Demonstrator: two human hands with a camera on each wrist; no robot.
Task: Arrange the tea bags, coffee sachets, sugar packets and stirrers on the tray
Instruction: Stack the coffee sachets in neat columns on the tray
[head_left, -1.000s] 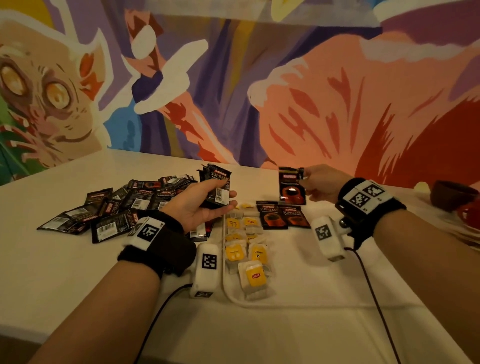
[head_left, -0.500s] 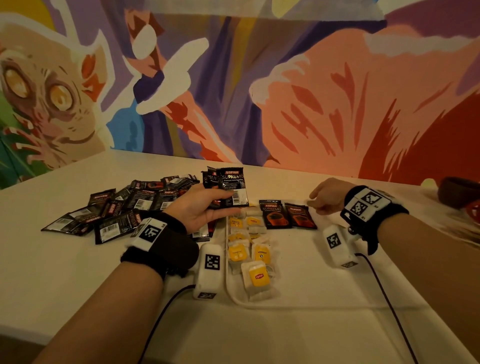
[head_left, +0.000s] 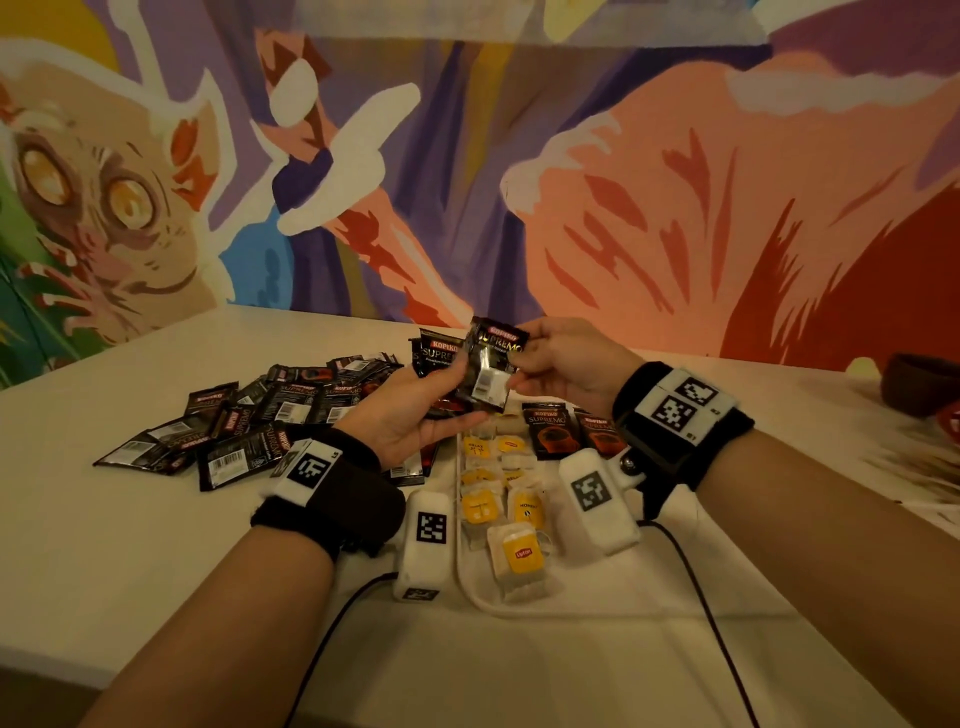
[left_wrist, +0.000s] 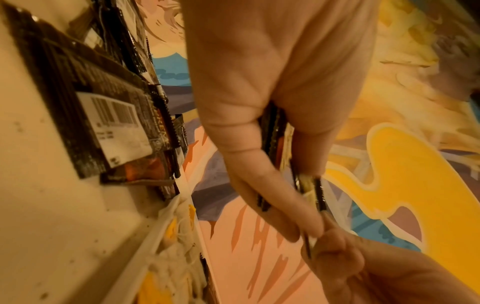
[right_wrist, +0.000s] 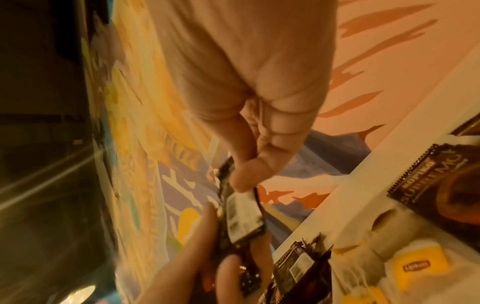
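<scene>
My left hand (head_left: 441, 402), palm up above the tray's far left corner, grips a small stack of black coffee sachets (head_left: 439, 353). My right hand (head_left: 524, 364) pinches the front sachet (head_left: 493, 366) of that stack between thumb and fingers. The right wrist view shows the thumb on that sachet (right_wrist: 241, 214). In the left wrist view the stack (left_wrist: 272, 144) sits in my left hand. On the white tray (head_left: 597, 587) lie several yellow-tagged tea bags (head_left: 519, 553) in two columns and two coffee sachets (head_left: 550, 431) side by side at the far end.
A loose pile of coffee sachets (head_left: 249, 421) lies on the white table left of the tray. A dark bowl (head_left: 919, 382) stands at the far right. Thin black cables (head_left: 696, 571) run from both wrists toward the table's near edge. A painted wall rises behind.
My right hand lowered a sachet to the tray's far end and let it go. It then came back left and took hold of the front sachet in my left hand's stack.
</scene>
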